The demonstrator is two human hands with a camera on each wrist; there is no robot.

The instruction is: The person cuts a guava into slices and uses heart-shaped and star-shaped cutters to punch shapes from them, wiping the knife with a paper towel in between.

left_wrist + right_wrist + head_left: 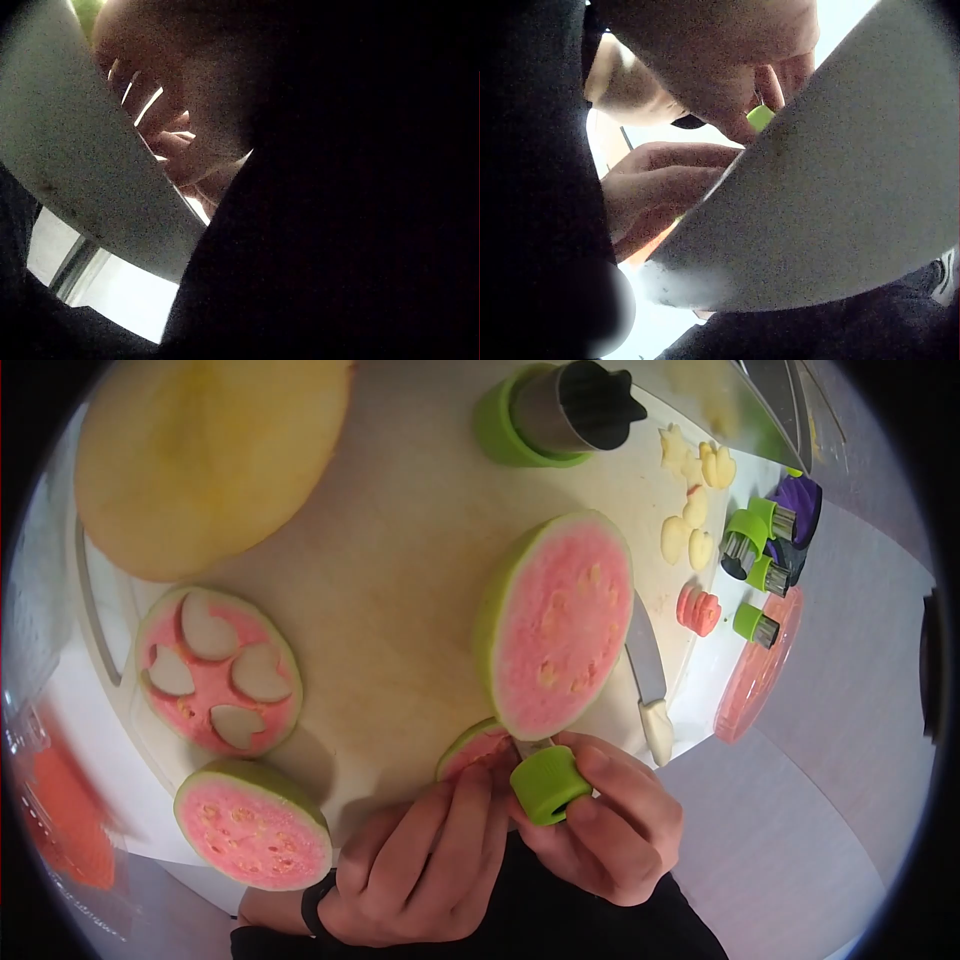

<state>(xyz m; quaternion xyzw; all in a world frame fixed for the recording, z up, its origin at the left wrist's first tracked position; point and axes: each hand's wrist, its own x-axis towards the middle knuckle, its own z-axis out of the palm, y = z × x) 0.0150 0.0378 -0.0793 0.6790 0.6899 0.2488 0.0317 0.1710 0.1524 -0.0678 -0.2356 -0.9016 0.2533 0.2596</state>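
Note:
My right hand (pixel 615 825) pinches a small green-handled fruit cutter (pixel 548 785) between thumb and fingers, its metal end pointing away toward the board. In the right wrist view, a bit of the green cutter (pixel 760 118) shows between the fingers. Just left of it, my left hand (pixel 430 865) grips a guava slice (pixel 468 748) at its near edge; the fingertips cover part of the slice. Right beyond both hands lies a pink-fleshed guava half (pixel 565 625), cut face up, overlapping the cutter's metal end in the head view.
The cutting board (pixel 390 610) carries a guava slice with several holes (pixel 190 705), another guava half (pixel 255 830), a large pale fruit half (pixel 210 460) and a big star-shaped cutter (pixel 560 410). To the right are a knife (pixel 646 680), cut-out pieces (pixel 697 610) and small cutters (pixel 745 540).

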